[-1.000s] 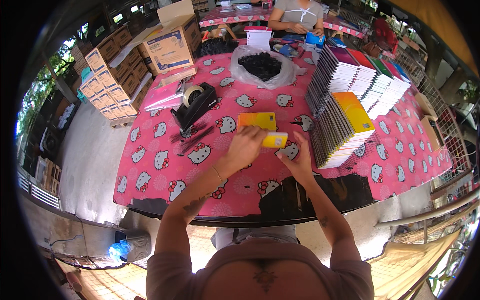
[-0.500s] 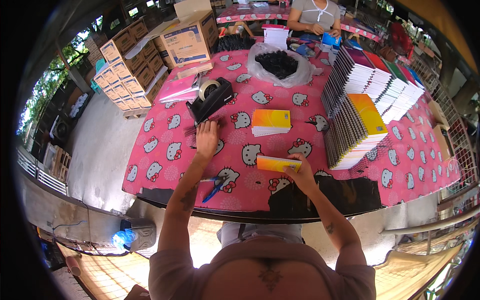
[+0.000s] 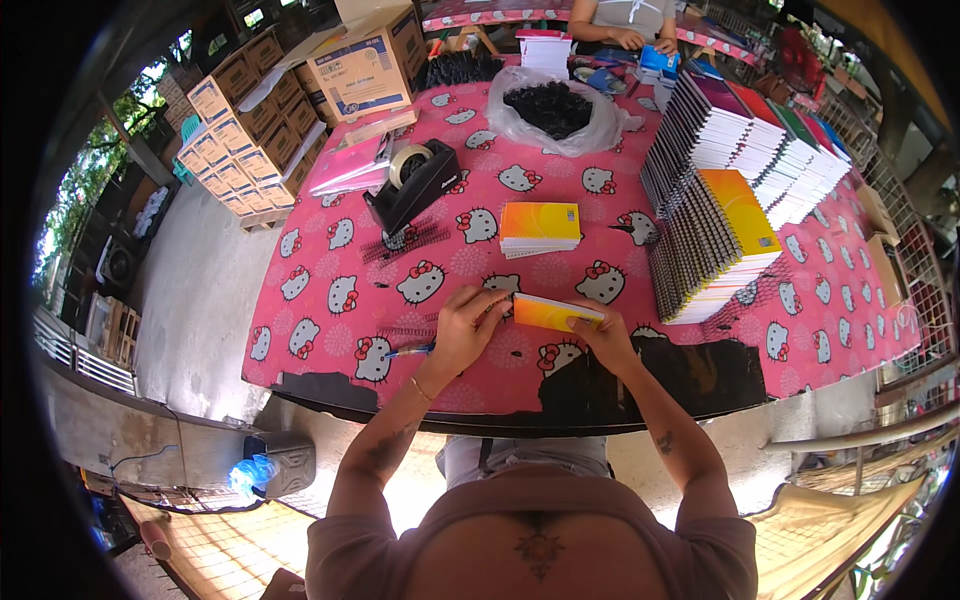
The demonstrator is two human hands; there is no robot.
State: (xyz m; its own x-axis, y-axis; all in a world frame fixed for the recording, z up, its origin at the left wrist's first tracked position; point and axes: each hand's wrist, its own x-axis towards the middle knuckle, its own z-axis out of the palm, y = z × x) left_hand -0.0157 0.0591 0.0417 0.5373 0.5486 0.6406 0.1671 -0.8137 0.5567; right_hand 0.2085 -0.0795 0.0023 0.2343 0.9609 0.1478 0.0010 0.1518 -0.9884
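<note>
My right hand (image 3: 604,338) grips a small yellow-orange notebook (image 3: 545,314) by its right end, thumb on the cover. The pinched fingers of my left hand (image 3: 472,322) meet the notebook's left edge, apparently with a thin black spiral binding coil (image 3: 407,331) that trails left from the hand. Under the left wrist lies a blue pen-like tool (image 3: 410,350), mostly covered. Beyond the notebook sits a small stack of similar orange-yellow notebooks (image 3: 540,224). More black coils (image 3: 408,243) rest beside the black tape dispenser (image 3: 414,188).
Tall stacks of spiral notebooks (image 3: 712,245) stand on the right of the pink patterned table. Toward the back are a plastic bag of black coils (image 3: 552,108) and a large carton (image 3: 362,75). A co-worker (image 3: 630,30) handles a blue item across the table.
My left hand has come from the coils by the tape dispenser to the notebook's left edge. My right hand still holds the notebook. The view has shifted slightly.
</note>
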